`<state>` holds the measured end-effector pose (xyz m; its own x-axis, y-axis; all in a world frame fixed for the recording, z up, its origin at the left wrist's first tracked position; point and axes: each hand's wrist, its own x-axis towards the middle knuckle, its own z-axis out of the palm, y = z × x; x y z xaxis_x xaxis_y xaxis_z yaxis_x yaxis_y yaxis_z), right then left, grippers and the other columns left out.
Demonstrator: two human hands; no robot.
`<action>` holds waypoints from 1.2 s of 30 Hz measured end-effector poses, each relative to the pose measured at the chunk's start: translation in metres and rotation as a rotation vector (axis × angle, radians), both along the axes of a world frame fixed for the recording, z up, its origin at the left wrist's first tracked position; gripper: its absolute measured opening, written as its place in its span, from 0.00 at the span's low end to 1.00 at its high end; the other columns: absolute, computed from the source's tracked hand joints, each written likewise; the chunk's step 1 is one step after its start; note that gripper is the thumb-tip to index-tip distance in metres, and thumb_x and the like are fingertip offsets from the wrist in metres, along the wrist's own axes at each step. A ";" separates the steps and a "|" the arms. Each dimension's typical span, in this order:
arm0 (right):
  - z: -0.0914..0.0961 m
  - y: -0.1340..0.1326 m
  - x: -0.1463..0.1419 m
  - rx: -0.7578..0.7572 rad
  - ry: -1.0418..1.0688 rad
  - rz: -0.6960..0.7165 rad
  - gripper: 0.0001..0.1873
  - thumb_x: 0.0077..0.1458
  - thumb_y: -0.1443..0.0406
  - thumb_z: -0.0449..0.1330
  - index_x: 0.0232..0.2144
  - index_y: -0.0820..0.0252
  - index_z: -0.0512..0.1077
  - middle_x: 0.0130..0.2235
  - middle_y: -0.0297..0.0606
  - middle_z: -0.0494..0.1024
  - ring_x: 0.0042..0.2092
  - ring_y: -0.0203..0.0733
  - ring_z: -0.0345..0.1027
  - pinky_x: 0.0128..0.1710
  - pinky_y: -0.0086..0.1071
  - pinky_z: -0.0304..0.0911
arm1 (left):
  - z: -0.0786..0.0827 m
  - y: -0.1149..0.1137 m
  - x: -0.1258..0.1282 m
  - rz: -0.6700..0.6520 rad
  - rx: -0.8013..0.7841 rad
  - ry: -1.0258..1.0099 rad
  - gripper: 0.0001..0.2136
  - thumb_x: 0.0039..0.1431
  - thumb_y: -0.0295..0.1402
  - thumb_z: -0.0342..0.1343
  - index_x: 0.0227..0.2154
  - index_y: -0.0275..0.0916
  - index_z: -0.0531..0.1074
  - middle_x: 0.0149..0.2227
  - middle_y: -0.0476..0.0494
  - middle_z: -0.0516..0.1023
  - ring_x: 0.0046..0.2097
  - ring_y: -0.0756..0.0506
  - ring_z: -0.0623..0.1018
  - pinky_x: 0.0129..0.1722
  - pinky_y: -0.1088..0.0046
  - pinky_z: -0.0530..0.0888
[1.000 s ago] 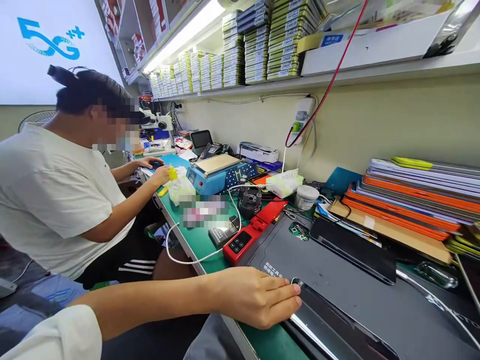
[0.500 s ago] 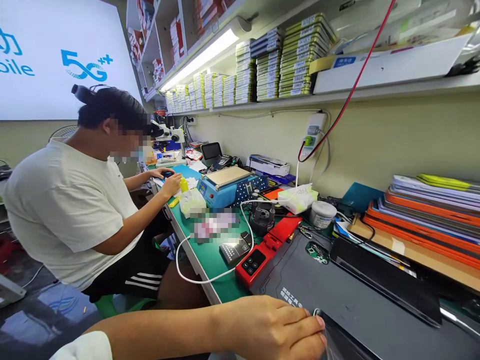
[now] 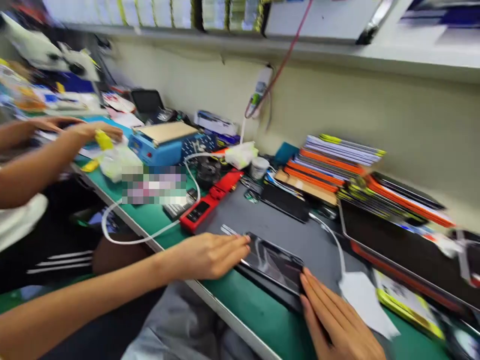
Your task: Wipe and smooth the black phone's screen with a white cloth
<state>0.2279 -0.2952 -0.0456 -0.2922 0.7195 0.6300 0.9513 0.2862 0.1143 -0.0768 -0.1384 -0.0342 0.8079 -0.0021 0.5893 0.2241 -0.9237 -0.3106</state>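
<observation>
A dark, glossy smartphone (image 3: 275, 264) is at the front edge of the grey work mat (image 3: 221, 205), its surface reflecting light. At its left end, my left hand (image 3: 213, 255) grips it with fingers pressed together. Against the right end, my right hand (image 3: 341, 320) holds it with long, straight fingers side by side; its thumb is partly seen below. Whether the phone rests on the mat or is slightly raised, I cannot tell. Just beyond my left hand stands a red clamp-like device (image 3: 198, 215) with a dark button panel.
A white cable (image 3: 131, 242) loops over the green bench edge. Stacked panels (image 3: 315, 165) and a large dark tablet-like slab (image 3: 397, 250) lie at the right, near a white paper piece (image 3: 365, 300). A co-worker's arm (image 3: 48, 150) reaches in at left, near a blue machine (image 3: 161, 155).
The view has swung right and down. My right hand and the smartphone have come into sight. My left hand, earlier pinching by the mat's front edge, is now at the phone's left end.
</observation>
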 end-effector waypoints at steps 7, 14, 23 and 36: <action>0.013 -0.008 -0.020 -0.114 0.078 -0.038 0.21 0.68 0.71 0.63 0.62 0.61 0.73 0.59 0.43 0.80 0.59 0.46 0.76 0.60 0.41 0.72 | -0.002 0.002 -0.005 0.017 -0.118 0.031 0.17 0.75 0.19 0.42 0.57 0.29 0.73 0.60 0.33 0.80 0.53 0.46 0.86 0.44 0.78 0.83; 0.013 -0.008 -0.019 -0.145 0.139 -0.055 0.20 0.66 0.72 0.64 0.60 0.62 0.75 0.59 0.42 0.81 0.59 0.44 0.76 0.62 0.39 0.70 | 0.003 0.002 -0.004 -0.017 -0.368 0.003 0.15 0.78 0.25 0.45 0.57 0.34 0.74 0.59 0.41 0.82 0.57 0.47 0.83 0.58 0.74 0.79; 0.014 -0.008 -0.019 -0.169 0.169 -0.069 0.21 0.67 0.72 0.63 0.60 0.63 0.74 0.60 0.42 0.80 0.60 0.44 0.74 0.63 0.38 0.68 | 0.022 0.017 -0.006 0.134 -0.605 0.214 0.24 0.77 0.46 0.49 0.69 0.43 0.66 0.72 0.43 0.67 0.66 0.42 0.76 0.64 0.63 0.76; 0.007 -0.011 -0.012 -0.156 0.157 -0.069 0.23 0.68 0.71 0.63 0.63 0.60 0.71 0.61 0.40 0.79 0.59 0.46 0.75 0.61 0.42 0.70 | 0.039 0.022 -0.001 0.054 -0.207 0.474 0.19 0.79 0.34 0.48 0.66 0.38 0.71 0.68 0.34 0.72 0.63 0.38 0.79 0.54 0.62 0.82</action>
<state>0.2161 -0.3059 -0.0381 -0.1460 0.8268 0.5432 0.9718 0.2226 -0.0776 -0.0776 -0.1166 0.0049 0.9820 0.1248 0.1419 0.1521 -0.9676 -0.2013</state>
